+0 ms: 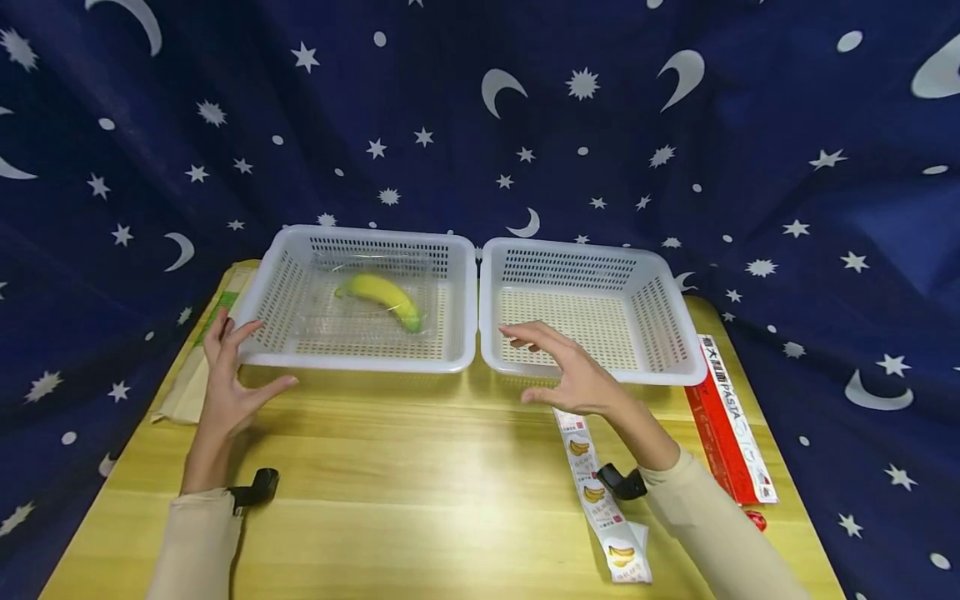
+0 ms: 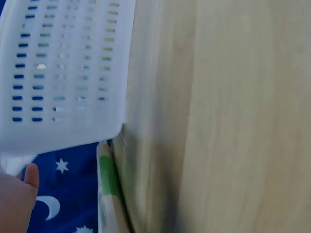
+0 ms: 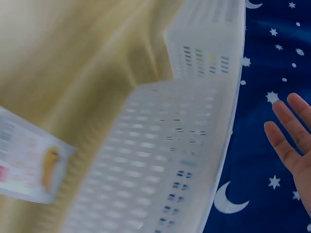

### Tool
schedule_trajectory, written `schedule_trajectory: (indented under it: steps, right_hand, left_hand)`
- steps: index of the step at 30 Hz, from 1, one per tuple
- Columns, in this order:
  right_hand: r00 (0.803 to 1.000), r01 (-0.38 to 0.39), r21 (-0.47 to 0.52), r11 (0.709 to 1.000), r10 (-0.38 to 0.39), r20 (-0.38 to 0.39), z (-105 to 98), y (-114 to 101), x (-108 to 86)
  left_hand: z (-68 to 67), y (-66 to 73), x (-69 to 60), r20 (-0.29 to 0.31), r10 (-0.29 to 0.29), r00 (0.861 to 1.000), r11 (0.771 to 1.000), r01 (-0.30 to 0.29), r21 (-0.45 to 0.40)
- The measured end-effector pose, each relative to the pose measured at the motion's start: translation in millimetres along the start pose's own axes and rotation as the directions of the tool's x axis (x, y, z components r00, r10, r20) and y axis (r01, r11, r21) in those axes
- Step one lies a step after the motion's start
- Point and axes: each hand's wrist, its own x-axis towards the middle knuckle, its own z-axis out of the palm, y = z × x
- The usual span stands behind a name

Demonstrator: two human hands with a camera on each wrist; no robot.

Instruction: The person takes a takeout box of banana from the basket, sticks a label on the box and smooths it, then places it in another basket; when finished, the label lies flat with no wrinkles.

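Two white perforated baskets stand side by side at the back of the table. Inside the left basket [image 1: 352, 363] lies a clear plastic box [image 1: 315, 312] with a banana [image 1: 381, 293] in it. My left hand [image 1: 228, 392] is at that basket's front left corner, thumb spread from the fingers, holding nothing; whether it touches the rim I cannot tell. Over the front left edge of the right basket [image 1: 600, 374], my right hand [image 1: 566, 371] hovers with fingers extended and thumb apart, gripping nothing. In the right wrist view, the fingers of my right hand [image 3: 296, 141] are spread.
A strip of banana labels [image 1: 594, 493] lies below my right hand. On the right is a red and white pasta package [image 1: 731, 425], with a small red item [image 1: 756, 521] near it. A beige and green package [image 1: 187, 383] lies at the left. Star-patterned cloth [image 1: 450, 108] hangs behind.
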Motion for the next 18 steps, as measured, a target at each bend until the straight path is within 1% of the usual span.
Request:
schedule_trajectory:
  steps: [3,7,10,13,18]
  right_hand:
    - [0.995,-0.039,-0.004,0.999,0.039,0.093,-6.4,6.0,27.2]
    - [0.988,-0.068,0.022,0.997,0.064,0.144,-10.1,24.7,66.4]
    - [0.981,-0.071,0.048,0.996,0.061,0.183,-9.4,40.8,95.7]
    - [0.969,-0.073,0.055,0.996,0.058,0.240,-6.3,51.6,118.6]
    - [0.949,-0.080,0.043,0.996,0.063,0.308,4.6,61.9,149.3]
  left_hand:
    - [-1.1,-7.8,3.9,-0.023,-0.033,0.999,0.999,0.034,0.010]
    - [3.4,-15.9,8.9,-0.036,-0.080,0.996,0.997,0.081,0.004]
    - [5.9,-19.7,10.7,-0.057,-0.097,0.994,0.995,0.097,-0.006]
    - [5.0,-21.6,9.5,-0.080,-0.107,0.991,0.994,0.107,-0.001]
    - [-0.4,-22.1,4.7,-0.096,-0.144,0.985,0.990,0.144,-0.004]
